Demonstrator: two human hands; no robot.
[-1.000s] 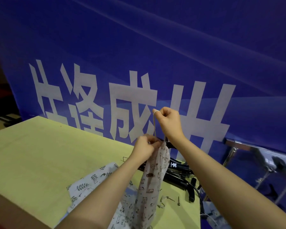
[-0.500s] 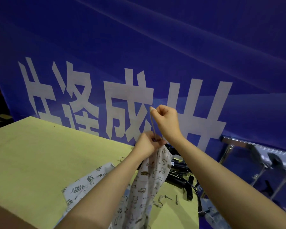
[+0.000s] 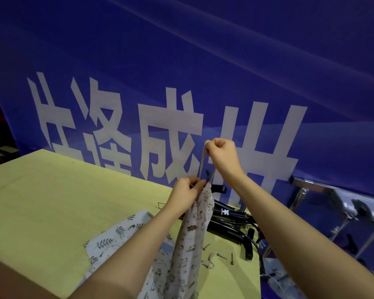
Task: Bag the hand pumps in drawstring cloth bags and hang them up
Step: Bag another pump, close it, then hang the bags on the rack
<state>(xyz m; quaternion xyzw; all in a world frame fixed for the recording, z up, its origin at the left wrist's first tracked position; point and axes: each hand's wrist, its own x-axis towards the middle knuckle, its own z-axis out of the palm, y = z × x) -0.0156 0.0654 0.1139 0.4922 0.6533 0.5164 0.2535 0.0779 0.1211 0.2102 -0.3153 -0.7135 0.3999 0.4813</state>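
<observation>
Little has shifted since a second ago: the drawstring (image 3: 203, 162) is still pulled taut upward by the right hand (image 3: 221, 156), pinched in curled fingers, while the bag (image 3: 194, 229) neck is gripped by the left hand (image 3: 185, 194) above the tabletop (image 3: 52, 201). Cinching is judged underway; hanging follows. The bagged pump is hidden; spare hand pumps (image 3: 229, 214) lie beyond.

A blue banner (image 3: 225, 61) with large white characters (image 3: 117, 126) fills the wall behind, crossed by pale diagonal streaks. In front of it stands a bench (image 3: 52, 201) with a yellow-green top and a brown front edge at lower left. To the right, below the banner, runs a shiny metal rail (image 3: 311, 186) with slanting struts; the light is dim, and the far left lies in shadow.
</observation>
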